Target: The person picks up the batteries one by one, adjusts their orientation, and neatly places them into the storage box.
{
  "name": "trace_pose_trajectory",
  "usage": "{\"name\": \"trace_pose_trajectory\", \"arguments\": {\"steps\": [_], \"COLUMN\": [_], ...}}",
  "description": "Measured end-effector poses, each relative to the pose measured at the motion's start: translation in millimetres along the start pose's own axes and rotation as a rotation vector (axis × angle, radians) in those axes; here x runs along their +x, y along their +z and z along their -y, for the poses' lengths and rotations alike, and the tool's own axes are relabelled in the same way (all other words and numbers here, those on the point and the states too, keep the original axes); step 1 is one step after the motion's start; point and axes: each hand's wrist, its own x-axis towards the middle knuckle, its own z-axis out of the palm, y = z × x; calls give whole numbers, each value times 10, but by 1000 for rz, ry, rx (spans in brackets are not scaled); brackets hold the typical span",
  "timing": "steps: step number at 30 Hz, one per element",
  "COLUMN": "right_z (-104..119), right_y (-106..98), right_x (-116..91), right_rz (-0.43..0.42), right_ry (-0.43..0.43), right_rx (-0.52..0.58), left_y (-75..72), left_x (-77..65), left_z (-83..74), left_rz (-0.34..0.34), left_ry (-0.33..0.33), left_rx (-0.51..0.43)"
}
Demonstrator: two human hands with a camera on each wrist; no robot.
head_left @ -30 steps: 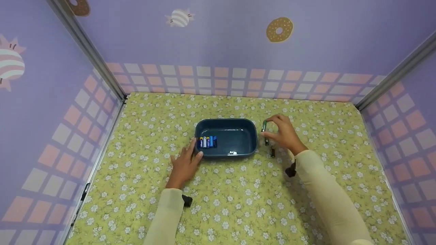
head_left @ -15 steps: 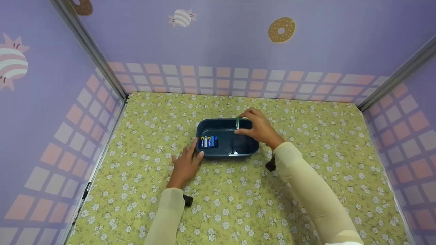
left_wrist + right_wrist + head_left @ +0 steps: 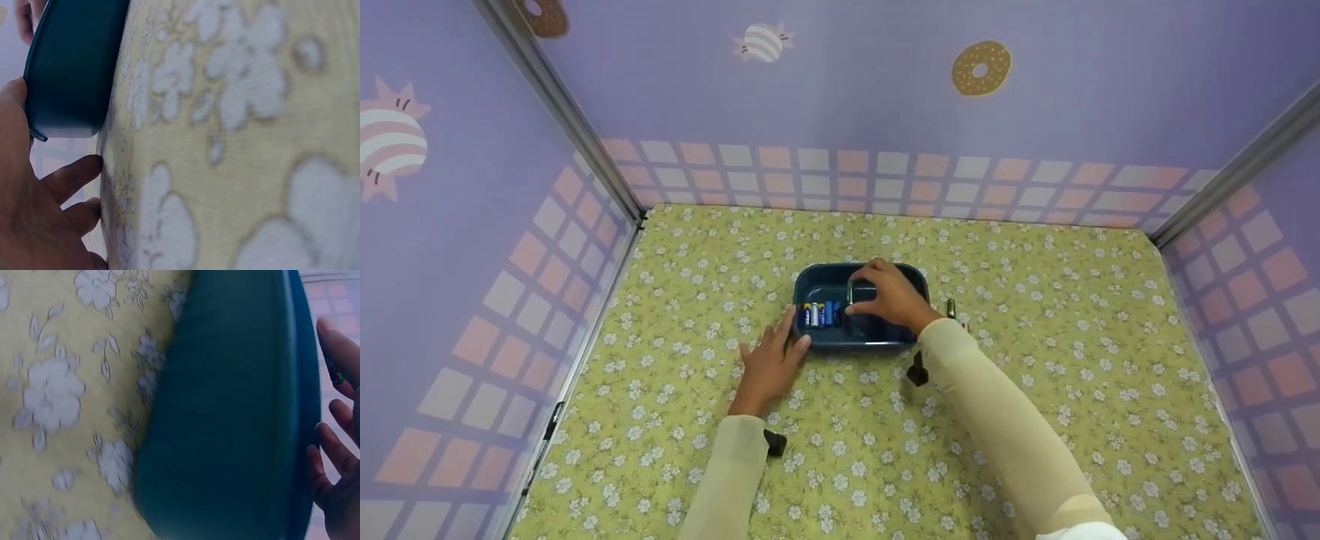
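Note:
A dark blue-green plastic tub (image 3: 877,343) stands on the flowered tablecloth. Several blue, white and yellow batteries (image 3: 821,314) lie side by side at its left end. My right hand (image 3: 889,296) is over the tub, pinching a green and silver battery (image 3: 850,292) upright between thumb and finger, just right of that row. In the right wrist view, a bit of the held battery (image 3: 336,376) shows beside the fingers. My left hand (image 3: 772,356) rests at the tub's near left corner, thumb at the rim, with other fingers on the cloth in the left wrist view.
Right of the tub, a dark battery (image 3: 951,308) lies on the cloth, with a bit of another battery (image 3: 966,327) just below it. Purple panels (image 3: 870,90) with pink and white checks enclose the table at the back and sides.
My right hand has carried the green battery leftward from the cloth, over the tub's right side, to near the battery row. The left hand has stayed at the tub's corner.

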Motion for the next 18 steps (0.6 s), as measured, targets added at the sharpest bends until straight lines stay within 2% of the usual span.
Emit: {"name": "trace_pose_trajectory", "arguments": {"steps": [6, 18], "right_z": [18, -66], "right_y": [128, 338], "right_x": [48, 49], "right_rz": [51, 104], "right_ry": [94, 99], "right_rx": [-7, -80], "left_y": [-6, -9], "left_x": [3, -26], "left_z": [-6, 0], "left_rz": [9, 20], "left_ry": [-9, 1], "left_rx": [3, -25]}}
